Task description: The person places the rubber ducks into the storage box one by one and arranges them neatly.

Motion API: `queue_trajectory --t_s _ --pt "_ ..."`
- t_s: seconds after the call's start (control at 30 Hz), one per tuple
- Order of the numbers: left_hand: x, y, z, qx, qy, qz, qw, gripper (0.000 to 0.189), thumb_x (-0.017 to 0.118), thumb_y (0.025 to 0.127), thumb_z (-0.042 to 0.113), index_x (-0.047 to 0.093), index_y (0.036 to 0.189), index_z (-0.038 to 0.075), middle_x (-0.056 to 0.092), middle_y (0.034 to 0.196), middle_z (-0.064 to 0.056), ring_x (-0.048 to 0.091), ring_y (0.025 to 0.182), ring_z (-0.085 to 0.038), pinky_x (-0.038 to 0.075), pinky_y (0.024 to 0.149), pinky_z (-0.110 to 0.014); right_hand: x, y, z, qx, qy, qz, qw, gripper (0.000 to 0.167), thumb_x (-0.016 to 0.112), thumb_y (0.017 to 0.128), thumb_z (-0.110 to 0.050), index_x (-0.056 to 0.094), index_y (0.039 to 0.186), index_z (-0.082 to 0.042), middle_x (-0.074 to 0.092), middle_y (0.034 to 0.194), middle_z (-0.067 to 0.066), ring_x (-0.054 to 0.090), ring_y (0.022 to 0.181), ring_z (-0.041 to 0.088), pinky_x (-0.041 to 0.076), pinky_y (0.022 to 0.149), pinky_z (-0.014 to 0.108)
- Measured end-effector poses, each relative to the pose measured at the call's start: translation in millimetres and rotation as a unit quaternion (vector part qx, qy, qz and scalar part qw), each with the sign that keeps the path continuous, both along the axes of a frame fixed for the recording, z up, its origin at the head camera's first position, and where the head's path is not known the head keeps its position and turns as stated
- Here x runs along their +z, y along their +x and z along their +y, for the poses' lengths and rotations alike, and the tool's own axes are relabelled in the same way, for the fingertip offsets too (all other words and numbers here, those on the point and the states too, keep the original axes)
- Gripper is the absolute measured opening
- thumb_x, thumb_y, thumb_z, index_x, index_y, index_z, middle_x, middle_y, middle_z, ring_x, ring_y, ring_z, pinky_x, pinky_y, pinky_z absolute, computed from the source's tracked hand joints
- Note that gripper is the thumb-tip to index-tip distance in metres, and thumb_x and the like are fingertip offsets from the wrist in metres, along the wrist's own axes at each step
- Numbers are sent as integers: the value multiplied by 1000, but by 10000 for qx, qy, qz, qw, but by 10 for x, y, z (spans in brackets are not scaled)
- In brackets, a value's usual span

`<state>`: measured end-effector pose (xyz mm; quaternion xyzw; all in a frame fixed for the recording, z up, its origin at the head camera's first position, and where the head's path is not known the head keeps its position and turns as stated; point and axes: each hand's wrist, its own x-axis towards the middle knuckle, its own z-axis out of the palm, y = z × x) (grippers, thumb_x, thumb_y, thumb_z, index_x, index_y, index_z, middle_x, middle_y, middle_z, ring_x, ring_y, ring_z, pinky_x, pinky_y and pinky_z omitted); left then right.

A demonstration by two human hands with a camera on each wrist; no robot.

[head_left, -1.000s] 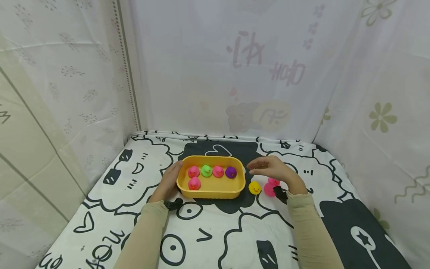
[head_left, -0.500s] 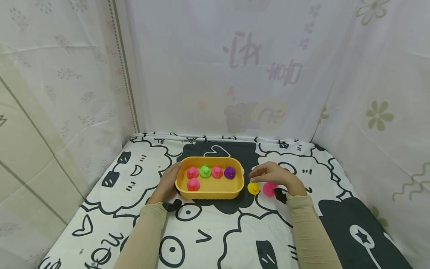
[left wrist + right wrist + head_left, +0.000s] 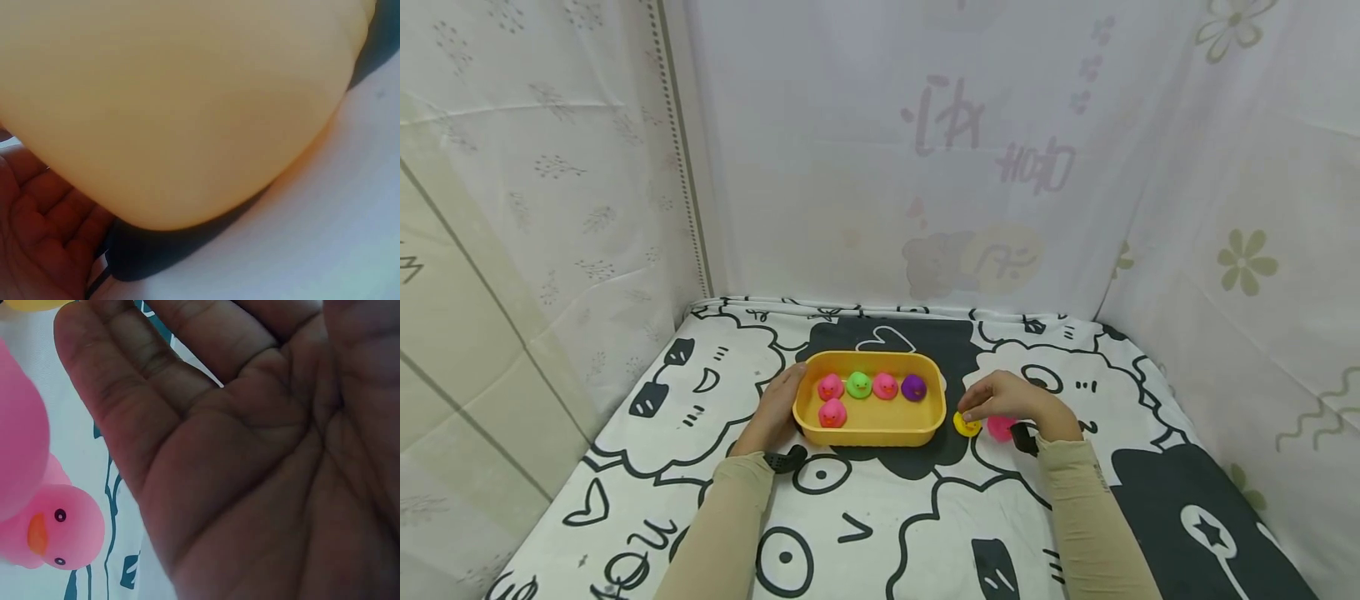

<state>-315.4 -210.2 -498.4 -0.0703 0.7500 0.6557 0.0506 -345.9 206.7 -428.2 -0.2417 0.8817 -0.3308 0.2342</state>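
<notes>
A yellow plastic tray (image 3: 880,437) holds several toy ducks: pink, one green duck (image 3: 859,384) and one purple duck (image 3: 913,387). My left hand (image 3: 772,410) grips the tray's left end, a fingertip at the rim; the left wrist view has its bent fingers behind the tray wall (image 3: 187,125). To the tray's right, my right hand (image 3: 1011,400) pinches a yellow duck (image 3: 967,427) from above, its fingertips covering the top. Pink ducks sit under that hand, one partly hidden (image 3: 1002,427); the right wrist view shows one's face (image 3: 69,528) beside the palm (image 3: 244,475).
A black and white cartoon-print cloth (image 3: 842,533) covers the surface beneath everything. Pale printed curtains (image 3: 820,167) hang behind and on both sides. Each wrist wears a black band (image 3: 786,458).
My right hand has come down from beside the tray's right rim onto the yellow duck. The left hand keeps its hold on the tray.
</notes>
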Motion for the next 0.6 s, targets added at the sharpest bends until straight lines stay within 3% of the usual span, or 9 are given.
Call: queue_trajectory --t_s 0.37,0.6 --pt "9 -5 -1 29 25 -63 10000 82 40 100 66 26 160 13 23 166 -8 23 151 -29 25 121 -46 -52 8 18 185 189 45 9996 34 83 84 -20 75 117 -16 72 113 -3 62 108 22 54 96 44" --pt "19 11 9 26 64 -88 9999 81 40 101 64 24 160 12 21 166 -8 22 151 -29 25 121 -47 -75 -18 34 107 165 370 9991 26 83 83 -21 78 109 -19 73 107 -7 64 105 20 56 95 43"
